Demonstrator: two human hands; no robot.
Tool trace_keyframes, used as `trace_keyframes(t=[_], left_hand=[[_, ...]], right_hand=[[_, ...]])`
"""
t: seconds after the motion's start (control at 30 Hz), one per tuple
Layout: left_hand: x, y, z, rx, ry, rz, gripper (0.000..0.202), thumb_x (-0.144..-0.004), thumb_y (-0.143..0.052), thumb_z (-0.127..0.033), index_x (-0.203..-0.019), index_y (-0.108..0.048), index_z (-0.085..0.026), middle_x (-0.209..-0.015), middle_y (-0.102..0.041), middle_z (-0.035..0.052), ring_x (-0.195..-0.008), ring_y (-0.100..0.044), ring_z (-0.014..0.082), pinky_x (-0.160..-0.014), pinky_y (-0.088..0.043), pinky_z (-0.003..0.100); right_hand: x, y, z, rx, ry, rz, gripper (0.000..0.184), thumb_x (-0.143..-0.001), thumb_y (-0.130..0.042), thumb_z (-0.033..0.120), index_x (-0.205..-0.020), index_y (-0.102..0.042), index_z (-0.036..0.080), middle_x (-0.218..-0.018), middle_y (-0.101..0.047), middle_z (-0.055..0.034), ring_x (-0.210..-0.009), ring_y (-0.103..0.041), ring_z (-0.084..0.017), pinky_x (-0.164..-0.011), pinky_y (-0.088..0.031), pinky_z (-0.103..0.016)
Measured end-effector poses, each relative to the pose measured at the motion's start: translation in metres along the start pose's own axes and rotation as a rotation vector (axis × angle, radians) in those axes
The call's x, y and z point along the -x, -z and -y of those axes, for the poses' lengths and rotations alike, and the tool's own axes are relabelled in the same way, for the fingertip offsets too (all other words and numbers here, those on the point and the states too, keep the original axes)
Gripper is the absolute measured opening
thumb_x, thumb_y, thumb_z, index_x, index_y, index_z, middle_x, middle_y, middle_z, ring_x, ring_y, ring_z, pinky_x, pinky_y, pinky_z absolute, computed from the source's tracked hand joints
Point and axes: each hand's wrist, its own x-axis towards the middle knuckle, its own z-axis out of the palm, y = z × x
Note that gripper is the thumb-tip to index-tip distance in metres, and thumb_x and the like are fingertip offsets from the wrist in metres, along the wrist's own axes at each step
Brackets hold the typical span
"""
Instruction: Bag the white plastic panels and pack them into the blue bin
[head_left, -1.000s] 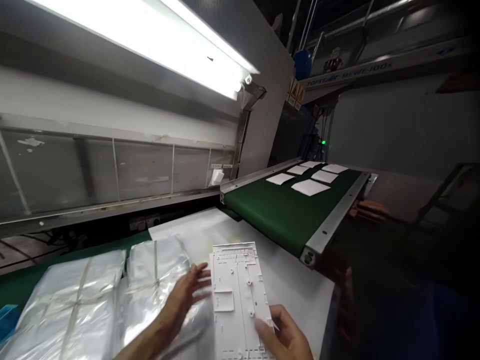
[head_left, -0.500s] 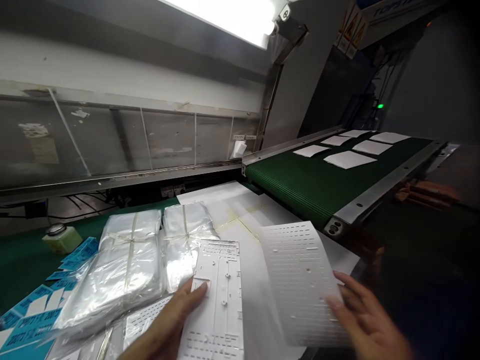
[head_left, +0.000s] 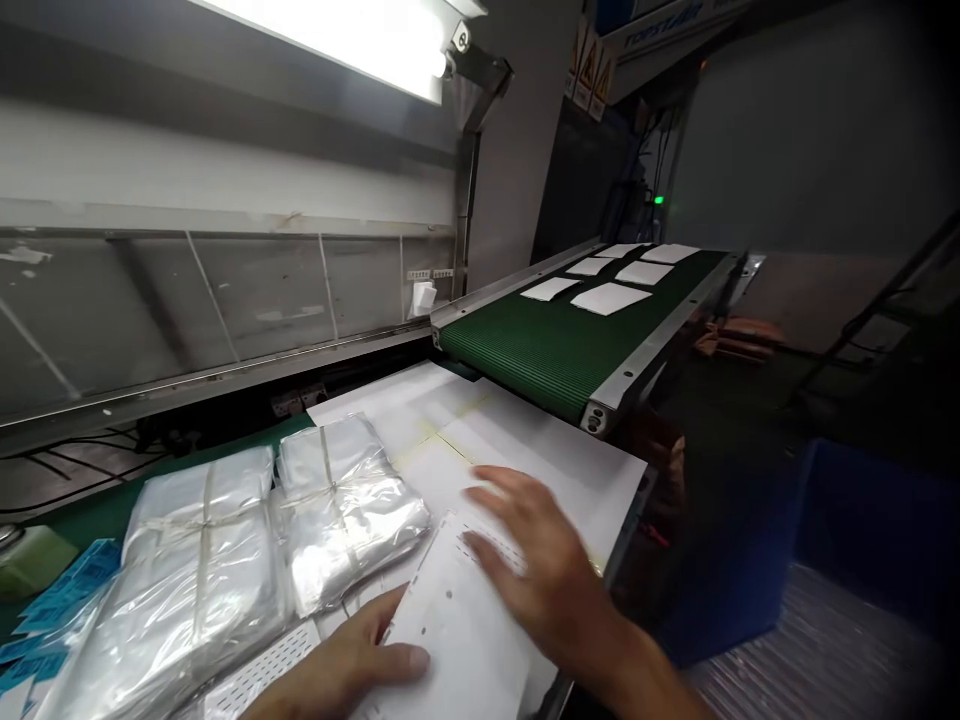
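Note:
A white slotted plastic panel (head_left: 450, 630), with small holes and a row of slots near its far edge, is gripped along its left side by my left hand (head_left: 352, 655), thumb on top. Over the panel's far right part, my right hand (head_left: 536, 560) has its fingers apart and slightly blurred; whether the fingertips touch the panel I cannot tell. A second panel does not show separately. Beneath lie white sheets (head_left: 540, 430) on the table. Left of my hands sit two string-tied bundles of clear plastic bags (head_left: 345, 510). Another slotted white panel (head_left: 266, 665) is partly hidden by my left forearm.
A green conveyor belt (head_left: 517, 345) beyond the table carries several flat white pieces (head_left: 611, 298). Blue printed cards (head_left: 64, 590) and a yellowish-green bottle (head_left: 34, 560) are at the left. A blue bin (head_left: 862, 540) stands at the lower right, holding clear plastic.
My right hand has come left from holding its own panel to over the panel in my left hand, fingers now apart. The view has swung right, bringing the blue bin into sight.

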Motion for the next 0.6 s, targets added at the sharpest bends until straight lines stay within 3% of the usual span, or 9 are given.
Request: trace_keyframes(t=[0.07,0.1,0.17,0.27,0.37,0.5,0.6], left_hand=[[-0.006,0.005,0.007,-0.005,-0.098,-0.083,0.073,-0.066,-0.076,-0.032,-0.130,-0.047,-0.019,-0.112,-0.065,0.0135,-0.103,-0.061,0.0340,-0.086,-0.047,0.045],[-0.010,0.007,0.010,-0.028,-0.152,-0.123,0.074,-0.066,-0.076,-0.034,-0.131,-0.045,-0.020,-0.114,-0.064,0.0135,-0.104,-0.060,0.0336,-0.087,-0.047,0.044],[-0.019,0.012,0.018,-0.110,-0.250,-0.179,0.073,-0.068,-0.075,-0.036,-0.132,-0.043,-0.020,-0.118,-0.062,0.0132,-0.106,-0.058,0.0322,-0.090,-0.046,0.042],[-0.030,0.018,0.029,-0.328,-0.360,-0.210,0.064,-0.069,-0.074,-0.040,-0.124,-0.050,-0.019,-0.114,-0.063,0.0118,-0.102,-0.059,0.0305,-0.090,-0.045,0.040],[-0.034,0.022,0.038,-0.510,-0.395,-0.279,0.054,-0.067,-0.074,-0.042,-0.112,-0.058,-0.018,-0.103,-0.066,0.0100,-0.095,-0.059,0.0300,-0.087,-0.046,0.040],[-0.032,0.024,0.049,-0.527,-0.412,-0.332,0.056,-0.064,-0.076,-0.043,-0.110,-0.059,-0.017,-0.101,-0.067,0.0106,-0.094,-0.060,0.0317,-0.082,-0.047,0.039],[-0.033,0.024,0.056,-0.506,-0.416,-0.378,0.050,-0.065,-0.075,-0.044,-0.103,-0.061,-0.014,-0.094,-0.069,0.0117,-0.089,-0.062,0.0310,-0.077,-0.049,0.038]], right_hand=[[0.027,-0.012,-0.011,-0.251,-0.448,-0.344,0.033,-0.083,-0.058,0.039,-0.113,-0.051,0.026,-0.121,-0.057,-0.0081,-0.113,-0.054,-0.026,-0.098,-0.041,-0.047],[0.039,-0.021,-0.014,-0.422,-0.635,-0.372,0.035,-0.082,-0.057,0.046,-0.111,-0.050,0.026,-0.117,-0.058,-0.0085,-0.109,-0.056,-0.027,-0.095,-0.044,-0.046],[0.059,-0.045,-0.015,-0.733,-0.833,-0.287,0.043,-0.080,-0.054,0.055,-0.110,-0.049,0.024,-0.114,-0.061,-0.0099,-0.103,-0.061,-0.027,-0.091,-0.048,-0.043],[0.079,-0.082,-0.013,-0.932,-0.843,-0.181,0.059,-0.078,-0.054,0.059,-0.123,-0.041,0.023,-0.118,-0.061,-0.0111,-0.106,-0.060,-0.027,-0.091,-0.048,-0.039],[0.101,-0.108,-0.019,-0.778,-0.820,-0.205,0.067,-0.076,-0.056,0.059,-0.129,-0.037,0.021,-0.128,-0.056,-0.0117,-0.120,-0.052,-0.026,-0.096,-0.045,-0.032],[0.127,-0.127,-0.029,-0.612,-0.803,-0.185,0.072,-0.077,-0.054,0.060,-0.133,-0.036,0.019,-0.136,-0.049,-0.0116,-0.127,-0.044,-0.026,-0.102,-0.039,-0.029],[0.129,-0.133,-0.029,-0.568,-0.764,-0.211,0.071,-0.081,-0.050,0.059,-0.136,-0.032,0.019,-0.139,-0.044,-0.0115,-0.129,-0.041,-0.027,-0.108,-0.032,-0.031]])
